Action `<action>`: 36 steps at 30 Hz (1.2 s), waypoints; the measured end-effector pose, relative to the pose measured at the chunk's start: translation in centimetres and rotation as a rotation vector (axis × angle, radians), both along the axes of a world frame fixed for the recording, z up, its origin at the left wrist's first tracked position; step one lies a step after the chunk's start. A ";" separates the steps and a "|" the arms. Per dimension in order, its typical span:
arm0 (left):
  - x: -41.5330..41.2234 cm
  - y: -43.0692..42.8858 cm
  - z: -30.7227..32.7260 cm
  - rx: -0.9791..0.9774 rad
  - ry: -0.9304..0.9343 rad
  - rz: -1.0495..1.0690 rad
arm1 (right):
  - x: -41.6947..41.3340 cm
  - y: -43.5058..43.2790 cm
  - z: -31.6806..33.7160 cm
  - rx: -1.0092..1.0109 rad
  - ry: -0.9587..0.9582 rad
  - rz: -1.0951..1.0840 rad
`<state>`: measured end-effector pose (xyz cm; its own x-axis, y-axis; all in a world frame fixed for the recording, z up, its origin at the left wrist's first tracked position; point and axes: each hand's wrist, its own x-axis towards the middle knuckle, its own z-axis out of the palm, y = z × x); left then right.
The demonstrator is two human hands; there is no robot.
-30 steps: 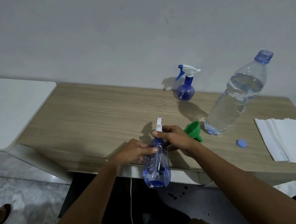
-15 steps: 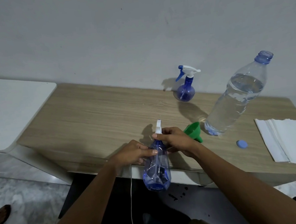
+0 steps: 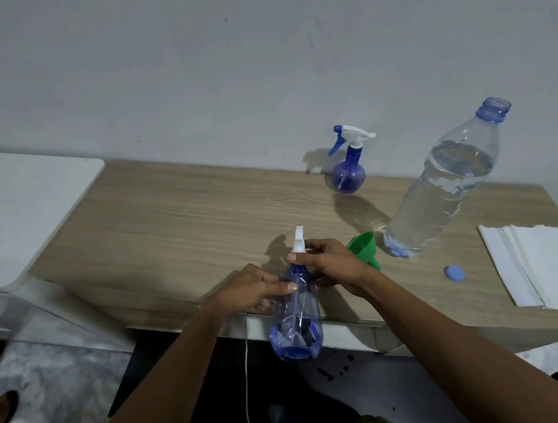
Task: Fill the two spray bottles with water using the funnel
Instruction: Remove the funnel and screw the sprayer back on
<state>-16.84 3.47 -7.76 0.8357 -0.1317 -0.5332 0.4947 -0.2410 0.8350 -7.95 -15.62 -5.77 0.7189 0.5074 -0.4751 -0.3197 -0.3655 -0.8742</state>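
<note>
Both hands' grip point(image 3: 261, 287) on spray bottle point(image 3: 296, 319) past table edge point(image 3: 185, 319)

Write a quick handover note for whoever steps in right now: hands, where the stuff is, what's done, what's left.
Left hand: gripping the body of the near spray bottle, held at the table edge.
Right hand: closed around its white sprayer head, apparently at the collar.
On the table: green funnel, open water bottle mostly full, its blue cap, second spray bottle by the wall with head on.
Done: water bottle uncapped.
Left: take off both heads, fill both through the funnel.
</note>
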 end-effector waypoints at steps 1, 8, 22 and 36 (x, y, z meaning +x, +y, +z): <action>0.2 0.0 0.1 0.006 -0.016 0.007 | 0.2 0.1 0.0 0.006 0.000 -0.022; 3.5 0.2 2.4 -0.030 -0.098 0.041 | 3.2 0.6 2.4 0.182 -0.123 -0.185; 13.2 -1.9 1.8 0.203 -0.430 0.320 | 11.1 1.4 2.7 0.222 -0.424 -0.177; 13.1 -3.6 -0.2 0.290 -0.565 0.474 | 10.9 1.3 0.8 0.203 -0.541 -0.189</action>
